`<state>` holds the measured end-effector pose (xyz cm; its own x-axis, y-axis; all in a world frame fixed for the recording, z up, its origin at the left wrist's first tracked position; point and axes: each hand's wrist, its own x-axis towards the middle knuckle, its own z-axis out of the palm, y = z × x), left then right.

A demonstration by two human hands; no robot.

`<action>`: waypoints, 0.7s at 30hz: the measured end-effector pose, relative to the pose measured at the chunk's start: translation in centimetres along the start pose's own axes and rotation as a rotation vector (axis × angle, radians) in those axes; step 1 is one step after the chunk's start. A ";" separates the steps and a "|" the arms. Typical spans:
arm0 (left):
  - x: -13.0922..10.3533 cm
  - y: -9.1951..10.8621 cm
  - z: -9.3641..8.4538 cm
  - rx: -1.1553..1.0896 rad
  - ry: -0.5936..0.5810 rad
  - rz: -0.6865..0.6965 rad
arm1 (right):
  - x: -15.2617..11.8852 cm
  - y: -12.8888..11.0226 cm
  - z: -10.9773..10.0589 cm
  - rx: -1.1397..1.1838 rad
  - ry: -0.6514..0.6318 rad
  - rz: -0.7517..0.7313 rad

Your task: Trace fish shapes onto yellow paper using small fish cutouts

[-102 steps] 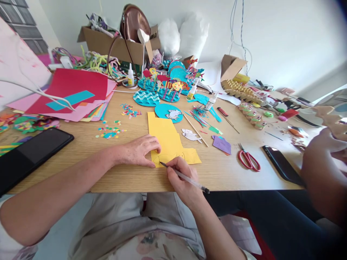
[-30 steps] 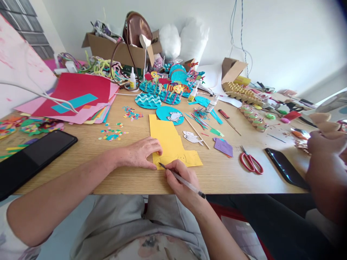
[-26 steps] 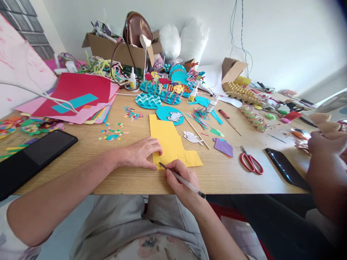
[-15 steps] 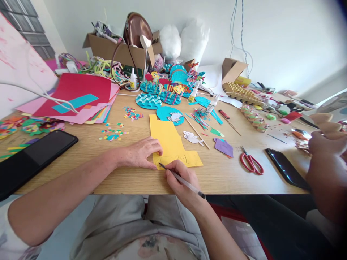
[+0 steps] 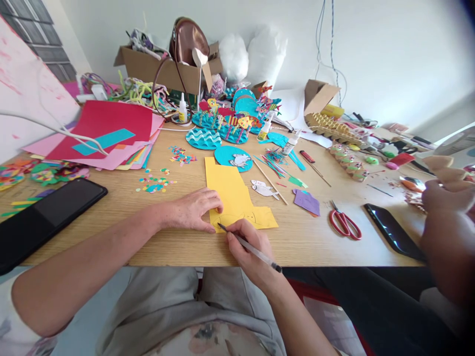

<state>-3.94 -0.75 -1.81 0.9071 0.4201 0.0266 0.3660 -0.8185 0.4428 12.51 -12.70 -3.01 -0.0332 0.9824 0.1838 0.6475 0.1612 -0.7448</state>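
Observation:
A yellow sheet of paper (image 5: 227,185) with a stepped outline lies near the table's front edge, thin curved pen lines on its lower part. My left hand (image 5: 193,208) rests on its left edge, thumb and fingers apart, grasping nothing. My right hand (image 5: 249,247) is closed round a black-tipped pen (image 5: 260,254), whose tip meets the lower left of the paper beside my left thumb. Behind the sheet lie a blue paper disc (image 5: 224,154) with a small white cut-out on it, white paper fish (image 5: 263,189) and a thin wooden stick (image 5: 272,183).
Red-handled scissors (image 5: 345,225), a purple paper piece (image 5: 306,201) and a phone (image 5: 391,230) lie to the right. A co-worker's hand (image 5: 447,202) holds beige pieces at far right. Another phone (image 5: 52,212), coloured sheets (image 5: 129,116) and confetti (image 5: 154,183) are left. Finished sea decorations (image 5: 232,118) stand behind.

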 end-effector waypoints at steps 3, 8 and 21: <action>0.0 0.0 0.0 0.000 -0.001 -0.002 | 0.0 0.1 0.0 0.003 -0.002 0.015; 0.0 0.2 -0.1 -0.006 -0.010 -0.007 | 0.0 0.0 0.0 -0.007 -0.010 0.019; 0.0 0.1 0.0 0.008 -0.009 -0.005 | 0.0 0.2 0.1 -0.014 0.002 0.010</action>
<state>-3.85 -0.82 -1.72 0.9070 0.4208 0.0168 0.3721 -0.8194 0.4360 12.52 -12.68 -3.20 -0.0254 0.9837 0.1779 0.6586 0.1504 -0.7373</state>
